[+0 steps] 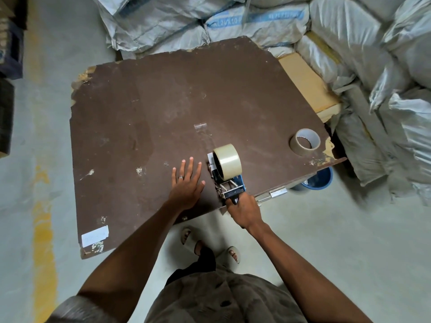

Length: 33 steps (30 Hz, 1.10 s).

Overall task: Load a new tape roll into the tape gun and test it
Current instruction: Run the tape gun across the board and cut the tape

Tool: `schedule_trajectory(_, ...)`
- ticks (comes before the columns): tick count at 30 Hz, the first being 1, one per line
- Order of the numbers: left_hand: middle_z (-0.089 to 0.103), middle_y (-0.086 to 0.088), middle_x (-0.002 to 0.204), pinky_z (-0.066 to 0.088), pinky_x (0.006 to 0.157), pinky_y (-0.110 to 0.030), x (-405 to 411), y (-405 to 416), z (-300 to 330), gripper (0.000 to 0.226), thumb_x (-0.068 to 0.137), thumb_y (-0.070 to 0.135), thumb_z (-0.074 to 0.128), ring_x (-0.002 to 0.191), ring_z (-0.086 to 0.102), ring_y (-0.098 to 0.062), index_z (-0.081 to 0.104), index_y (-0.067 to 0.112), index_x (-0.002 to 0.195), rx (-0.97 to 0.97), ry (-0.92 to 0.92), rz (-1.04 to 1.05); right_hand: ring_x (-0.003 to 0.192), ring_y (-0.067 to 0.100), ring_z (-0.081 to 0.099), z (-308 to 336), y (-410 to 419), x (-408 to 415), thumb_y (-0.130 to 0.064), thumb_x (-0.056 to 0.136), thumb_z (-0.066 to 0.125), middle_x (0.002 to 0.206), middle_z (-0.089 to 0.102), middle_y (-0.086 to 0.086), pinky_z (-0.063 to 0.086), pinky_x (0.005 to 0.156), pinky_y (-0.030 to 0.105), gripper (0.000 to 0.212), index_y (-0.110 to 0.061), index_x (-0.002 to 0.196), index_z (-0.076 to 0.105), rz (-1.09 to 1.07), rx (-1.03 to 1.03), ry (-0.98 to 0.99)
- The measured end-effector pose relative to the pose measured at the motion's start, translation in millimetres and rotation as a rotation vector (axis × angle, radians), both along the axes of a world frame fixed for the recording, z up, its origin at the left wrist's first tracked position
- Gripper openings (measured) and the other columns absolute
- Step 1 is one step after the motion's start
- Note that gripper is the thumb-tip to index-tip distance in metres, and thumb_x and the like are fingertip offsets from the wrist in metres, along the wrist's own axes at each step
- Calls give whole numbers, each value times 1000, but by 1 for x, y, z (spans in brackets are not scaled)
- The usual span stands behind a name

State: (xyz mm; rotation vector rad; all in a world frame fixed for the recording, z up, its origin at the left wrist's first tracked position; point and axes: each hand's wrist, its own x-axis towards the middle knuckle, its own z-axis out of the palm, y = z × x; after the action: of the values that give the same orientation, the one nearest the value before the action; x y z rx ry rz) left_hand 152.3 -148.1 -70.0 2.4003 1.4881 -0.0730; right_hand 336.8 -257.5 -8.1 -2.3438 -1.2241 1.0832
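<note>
The person's right hand (pixel 243 212) is clamping the handle of the blue tape gun (pixel 227 180) at the near edge of the brown board (pixel 163 101), with the new tape roll (pixel 228 160) sitting loaded on it. The left hand (pixel 186 183) is lying flat on the board with fingers spread, just beside the gun, gripping nothing; a ring is showing on one finger. A clear strip of tape (pixel 204 134) is running along the board from the gun's front end away from the person.

Writing is showing in blue on the grey sacks (pixel 256 22) stacked behind the board, but it is too blurred to read reliably. A white label (pixel 95 234) is sticking near the board's near left corner, its text illegible.

A nearly spent tape core (pixel 305 142) is lying flat near the board's chipped right edge, well apart from the gun. A blue bucket (pixel 318 180) is peeking out beneath that edge. The concrete floor (pixel 326 241) is carrying a worn yellow line (pixel 43 229) on the left.
</note>
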Motion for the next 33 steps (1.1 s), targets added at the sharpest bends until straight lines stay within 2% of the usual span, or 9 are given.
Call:
schedule_trajectory(4, -2, -7, 168, 2, 120, -59, 1, -5, 1, 69, 96, 55, 8, 154, -3, -31, 6, 26, 159, 13, -5, 9, 71, 36, 54, 0, -25, 1, -33, 88, 64, 75, 62, 9, 39, 63, 31, 37, -20, 62, 41, -27, -16, -1)
schedule_trajectory(9, -10, -9, 167, -5, 116, -66, 6, -14, 4, 59, 98, 58, 12, 153, -10, -36, -1, 44, 155, -12, 44, -27, 56, 25, 43, -2, -54, 6, -28, 86, 63, 57, 49, -1, 32, 53, 32, 39, -20, 57, 39, -27, -45, 16)
schedule_trajectory(12, -14, -7, 166, -11, 109, -72, 12, -22, 5, 54, 98, 59, 18, 152, -13, -39, 5, 53, 151, -27, 75, -24, 51, 19, 51, -4, -57, 8, -28, 82, 63, 54, 58, -3, 42, 50, 31, 31, -17, 57, 50, -27, -51, 75)
schedule_trajectory(15, -16, -7, 166, -9, 106, -76, 14, -26, 6, 49, 99, 58, 18, 151, -15, -39, 22, 51, 148, -39, 78, -13, 62, 22, 71, -9, -53, 14, -40, 76, 63, 62, 73, 3, 61, 64, 39, 28, -13, 67, 68, -35, -76, 148)
schedule_trajectory(18, -19, -5, 166, -10, 106, -76, 16, -27, 8, 47, 100, 57, 20, 151, -18, -38, 19, 55, 147, -56, 74, 11, 58, 23, 70, -18, -56, 17, -32, 78, 63, 63, 74, 6, 61, 68, 46, 26, -12, 62, 67, 3, -65, 196)
schedule_trajectory(21, -21, -4, 165, -11, 107, -76, 18, -28, 10, 46, 101, 56, 20, 150, -21, -38, 19, 57, 146, -87, 72, 29, 52, 32, 61, -19, -59, 12, -30, 77, 60, 63, 70, 15, 56, 56, 48, 29, -6, 61, 62, -5, -45, 131)
schedule_trajectory(23, -23, -4, 165, -13, 106, -75, 19, -29, 12, 44, 102, 53, 22, 149, -23, -38, 25, 56, 145, -112, 61, 40, 58, 39, 64, -20, -59, 10, -33, 74, 58, 64, 69, 15, 57, 56, 47, 31, -5, 64, 63, -11, -55, 109)
schedule_trajectory(27, -25, -4, 164, -16, 106, -74, 22, -32, 17, 42, 103, 50, 23, 148, -27, -37, 33, 54, 144, -137, 47, 40, 63, 34, 67, -15, -58, 10, -36, 73, 56, 62, 70, 11, 59, 63, 46, 33, -6, 63, 65, -2, -55, 86)
schedule_trajectory(33, -26, -4, 164, -15, 107, -75, 22, -32, 19, 43, 103, 51, 21, 148, -27, -38, 32, 52, 145, -153, 49, 47, 64, 30, 70, -3, -59, 9, -38, 75, 56, 63, 71, 10, 60, 65, 46, 32, -8, 65, 65, -10, -44, 87)
